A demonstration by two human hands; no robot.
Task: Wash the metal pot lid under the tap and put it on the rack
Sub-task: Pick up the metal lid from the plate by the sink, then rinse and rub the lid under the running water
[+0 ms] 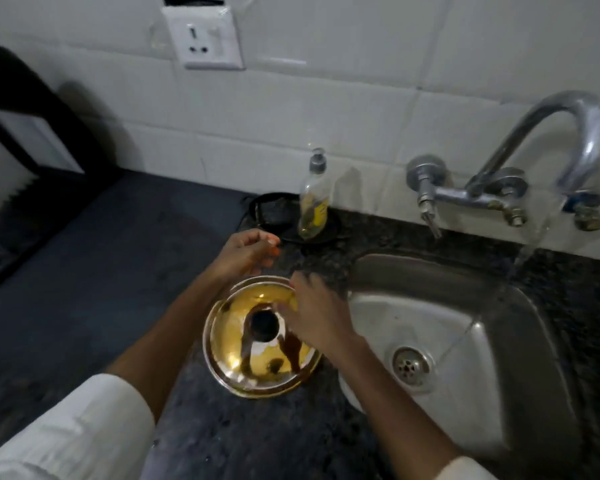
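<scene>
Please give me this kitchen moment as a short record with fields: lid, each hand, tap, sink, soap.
lid: metal pot lid on the dark counter, left of the sink, black knob up
right hand: right hand on the lid's far right rim
left hand: left hand above the counter behind the lid, fingers curled, holding nothing visible
tap: tap running
sink: steel sink, no dishes in it
soap: pump bottle by the wall

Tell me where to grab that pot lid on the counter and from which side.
Take the pot lid by its black center knob, coming from above. It lies flat on the counter, knob up, so the thin rim gives little to hold. The right hand already rests on it beside the knob, nearest for the grip.
</scene>
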